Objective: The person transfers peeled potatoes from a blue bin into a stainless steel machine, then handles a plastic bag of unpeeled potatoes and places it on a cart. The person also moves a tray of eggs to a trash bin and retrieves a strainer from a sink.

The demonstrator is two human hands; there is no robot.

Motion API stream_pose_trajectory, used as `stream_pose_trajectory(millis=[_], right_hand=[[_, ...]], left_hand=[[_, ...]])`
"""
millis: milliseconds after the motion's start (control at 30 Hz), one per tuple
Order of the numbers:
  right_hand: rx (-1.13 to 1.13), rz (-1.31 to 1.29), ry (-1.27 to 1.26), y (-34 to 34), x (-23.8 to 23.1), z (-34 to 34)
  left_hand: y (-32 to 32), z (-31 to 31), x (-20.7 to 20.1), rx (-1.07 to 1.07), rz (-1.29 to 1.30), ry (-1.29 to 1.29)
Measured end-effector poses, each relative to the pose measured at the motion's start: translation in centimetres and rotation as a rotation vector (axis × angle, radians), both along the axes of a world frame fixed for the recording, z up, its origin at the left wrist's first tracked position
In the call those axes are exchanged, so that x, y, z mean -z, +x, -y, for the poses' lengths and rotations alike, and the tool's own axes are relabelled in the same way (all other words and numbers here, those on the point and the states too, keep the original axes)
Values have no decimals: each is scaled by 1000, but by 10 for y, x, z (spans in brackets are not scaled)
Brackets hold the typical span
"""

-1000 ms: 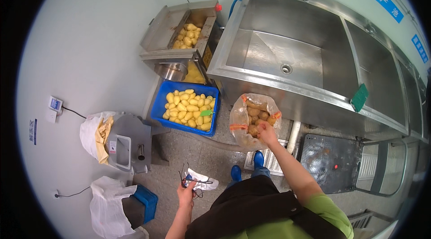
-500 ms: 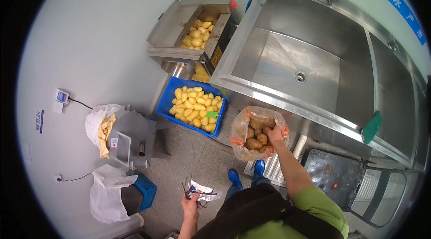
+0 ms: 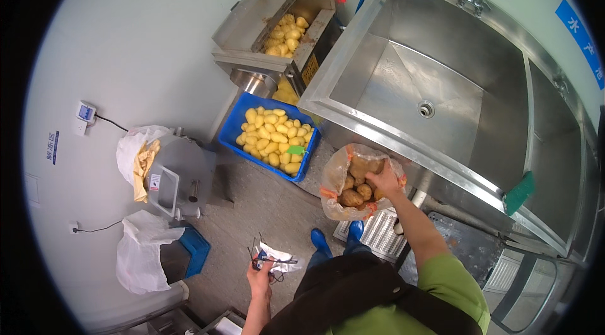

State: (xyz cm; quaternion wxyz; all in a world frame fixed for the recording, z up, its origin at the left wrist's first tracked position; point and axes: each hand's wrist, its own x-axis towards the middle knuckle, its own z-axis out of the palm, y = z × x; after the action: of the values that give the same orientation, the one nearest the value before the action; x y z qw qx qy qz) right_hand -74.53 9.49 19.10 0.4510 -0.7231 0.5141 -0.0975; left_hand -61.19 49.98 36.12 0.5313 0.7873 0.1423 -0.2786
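My right hand (image 3: 386, 180) reaches into a clear plastic bag (image 3: 334, 174) with orange marks round its rim, in front of the sink. Its fingers are closed against a brown potato (image 3: 365, 165), and more unpeeled potatoes (image 3: 350, 198) lie below; the fingertips are partly hidden. Low and left of my boots, my left hand (image 3: 259, 277) is shut on what looks like thin black-framed glasses (image 3: 282, 261), with a crumpled white cloth (image 3: 275, 255) beside them.
A blue crate (image 3: 242, 157) of peeled potatoes (image 3: 274, 136) stands below a steel peeling machine (image 3: 252, 60) holding more. The steel sink (image 3: 428, 77) is on the right, with a green pad (image 3: 518, 194) on its edge. Left stand another steel machine (image 3: 189, 171) and a bagged bin (image 3: 142, 253).
The view has shifted and turned slightly. My right hand stays in the bag, its fingers a little further in among the potatoes. My left hand keeps hold of the glasses.
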Motion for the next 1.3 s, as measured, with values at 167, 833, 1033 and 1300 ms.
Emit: stream_pose_trajectory(millis=[167,833,1033,1300], right_hand=[[136,289,737,-40,-16,1],[443,499,1015,-73,-85,-48],[489,124,645,-85,-52,-46],[627,401,868,-32,-31,-46]], left_hand=[[15,12,13,51,-9,-39],[147,74,13,191,-30,-60],[162,63,30,209,-16,-89],[152,67,36,238,-35,-40]])
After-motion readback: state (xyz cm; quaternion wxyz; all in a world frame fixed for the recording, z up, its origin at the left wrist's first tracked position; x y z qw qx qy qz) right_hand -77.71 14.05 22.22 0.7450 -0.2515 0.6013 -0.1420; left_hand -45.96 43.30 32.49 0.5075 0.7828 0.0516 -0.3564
